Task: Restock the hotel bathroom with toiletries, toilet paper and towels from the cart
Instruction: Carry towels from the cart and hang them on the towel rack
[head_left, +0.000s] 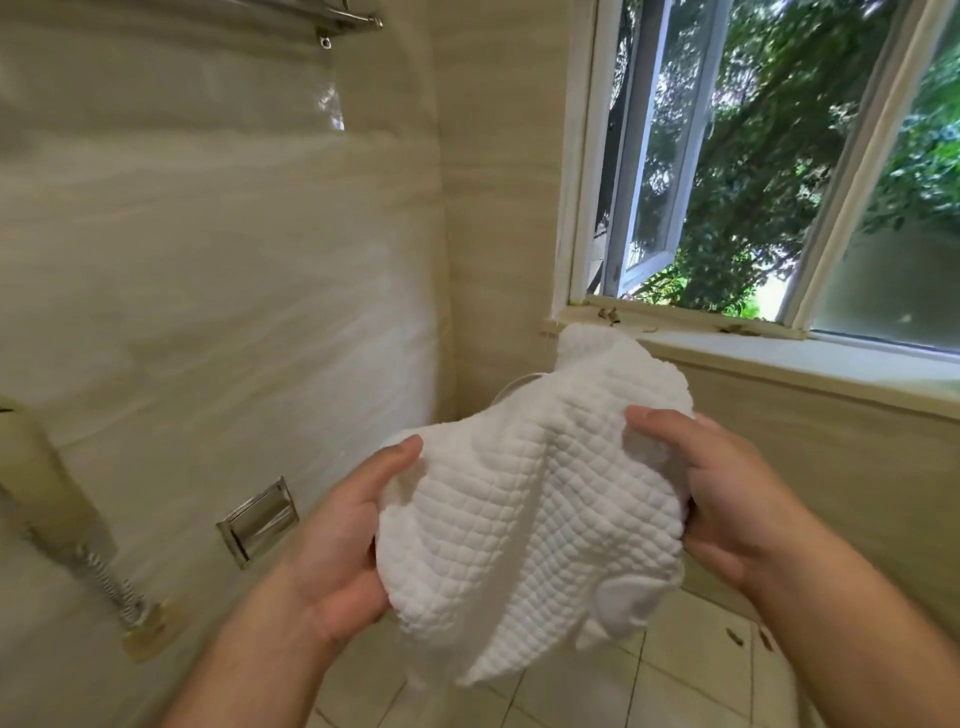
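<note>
While the left hand (337, 551) and right hand (727, 499) grip its bunched sides, the towel (524, 519) looks soft, light, floppy.

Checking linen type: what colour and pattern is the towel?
White, with a quilted waffle-grid texture, towel; shows best in the head view.

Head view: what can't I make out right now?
All in the head view.
Metal rack: cut off by the top edge; its load unseen.
White round object: mostly hidden behind the towel.
Fingers of left hand and right hand: behind the towel; only thumbs show.
Hose fitting: blurred, cut by the left edge.
Cart: out of frame.
</note>
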